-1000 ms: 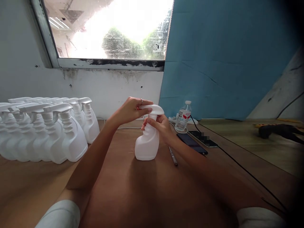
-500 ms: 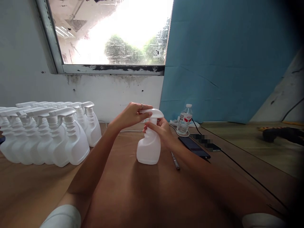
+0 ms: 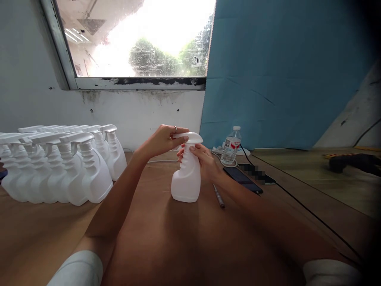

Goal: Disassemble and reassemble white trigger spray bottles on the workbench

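Observation:
A white spray bottle point(image 3: 187, 180) stands upright on the brown table in front of me. My left hand point(image 3: 167, 141) grips the nozzle end of its trigger sprayer head point(image 3: 193, 138), thumb on the near side and fingers over the top. Around the neck, from the right and behind, curls my right hand point(image 3: 205, 161); its thumb lies close under the sprayer head. The trigger and some of my right fingers are hidden behind the bottle.
Rows of white spray bottles point(image 3: 97, 174) stand at the left. To the right are a clear water bottle point(image 3: 230, 149), a phone point(image 3: 242, 180), a second dark device point(image 3: 268, 178) with a black cable, and a pen-like tool point(image 3: 218, 196). A blue sheet point(image 3: 268, 79) hangs behind.
My right thumb has shifted from the front of the neck to its right side. The bottle and my left hand stay nearly in place; the whole view has moved slightly.

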Demonstrator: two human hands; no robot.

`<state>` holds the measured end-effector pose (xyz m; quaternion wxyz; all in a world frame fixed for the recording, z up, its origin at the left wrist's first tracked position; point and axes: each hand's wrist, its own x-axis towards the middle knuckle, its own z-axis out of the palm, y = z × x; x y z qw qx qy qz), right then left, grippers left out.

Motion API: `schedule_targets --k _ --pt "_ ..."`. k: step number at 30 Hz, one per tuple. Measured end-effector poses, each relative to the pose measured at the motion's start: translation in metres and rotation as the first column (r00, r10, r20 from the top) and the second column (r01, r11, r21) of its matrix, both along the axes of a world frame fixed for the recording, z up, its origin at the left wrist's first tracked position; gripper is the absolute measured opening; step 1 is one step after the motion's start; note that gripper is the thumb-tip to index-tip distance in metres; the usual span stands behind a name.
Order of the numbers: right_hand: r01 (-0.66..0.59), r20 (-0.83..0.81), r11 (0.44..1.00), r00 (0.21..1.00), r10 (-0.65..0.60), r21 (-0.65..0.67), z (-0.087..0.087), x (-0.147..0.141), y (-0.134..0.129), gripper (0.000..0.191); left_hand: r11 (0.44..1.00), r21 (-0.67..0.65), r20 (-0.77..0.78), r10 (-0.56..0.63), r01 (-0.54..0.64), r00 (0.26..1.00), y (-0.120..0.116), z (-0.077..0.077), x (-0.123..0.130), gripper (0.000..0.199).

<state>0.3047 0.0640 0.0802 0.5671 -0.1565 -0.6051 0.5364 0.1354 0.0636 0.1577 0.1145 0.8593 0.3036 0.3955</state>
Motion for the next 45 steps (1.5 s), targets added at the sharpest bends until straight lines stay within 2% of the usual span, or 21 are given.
schedule_targets --k 4,6,9,11,20,22,27,31,34,37,40,42,45 --pt "0.152 0.017 0.988 0.988 -0.153 0.025 0.002 -0.003 -0.001 0.045 0.999 -0.002 -0.017 -0.033 0.033 0.999 -0.001 0.001 0.001 0.032" --pt "0.119 0.010 0.993 0.993 -0.119 0.016 0.002 -0.002 -0.002 0.046 0.999 0.029 -0.028 -0.023 0.024 0.999 -0.001 0.001 0.001 0.030" --pt "-0.008 0.022 1.000 1.000 0.009 -0.017 0.002 0.001 -0.002 0.037 0.998 0.064 -0.027 0.003 -0.001 1.000 -0.001 0.001 0.000 0.029" --pt "-0.017 0.034 1.000 0.999 0.017 -0.010 0.002 0.003 -0.002 0.034 0.998 0.055 -0.025 0.005 -0.004 1.000 0.000 0.000 0.000 0.030" --pt "0.193 0.004 0.981 0.981 -0.193 0.034 0.004 -0.006 -0.007 0.039 0.999 -0.041 0.006 -0.028 0.029 1.000 -0.003 0.000 0.000 0.042" --pt "0.183 0.020 0.983 0.983 -0.183 0.012 0.004 -0.005 -0.004 0.039 0.997 -0.062 0.039 -0.039 0.042 0.998 0.001 -0.002 0.001 0.041" --pt "0.073 0.175 0.989 0.983 -0.050 -0.128 0.011 0.006 0.004 0.041 0.976 -0.171 0.189 -0.103 0.136 0.977 0.013 -0.015 0.000 0.043" --pt "-0.014 0.300 0.974 0.950 0.084 -0.228 0.021 0.016 0.002 0.030 0.959 -0.186 0.381 -0.129 0.213 0.915 0.020 -0.036 -0.008 0.049" --pt "-0.096 0.312 0.964 0.934 0.173 -0.248 0.026 0.020 0.001 0.032 0.944 -0.246 0.454 -0.089 0.221 0.887 0.017 -0.066 -0.018 0.042" --pt "-0.167 0.301 0.960 0.925 0.231 -0.224 0.028 0.021 0.002 0.031 0.907 -0.378 0.425 -0.006 0.184 0.905 0.007 -0.108 -0.027 0.039" --pt "-0.131 0.288 0.971 0.939 0.186 -0.198 0.027 0.020 0.003 0.019 0.853 -0.500 0.319 0.020 0.151 0.947 -0.007 -0.147 -0.031 0.038" --pt "-0.132 0.297 0.973 0.937 0.185 -0.190 0.026 0.020 0.004 0.020 0.834 -0.536 0.268 0.023 0.129 0.963 -0.016 -0.164 -0.030 0.037" --pt "-0.154 0.319 0.968 0.924 0.212 -0.196 0.026 0.020 0.002 0.026 0.842 -0.524 0.234 0.002 0.124 0.972 -0.022 -0.173 -0.023 0.042"
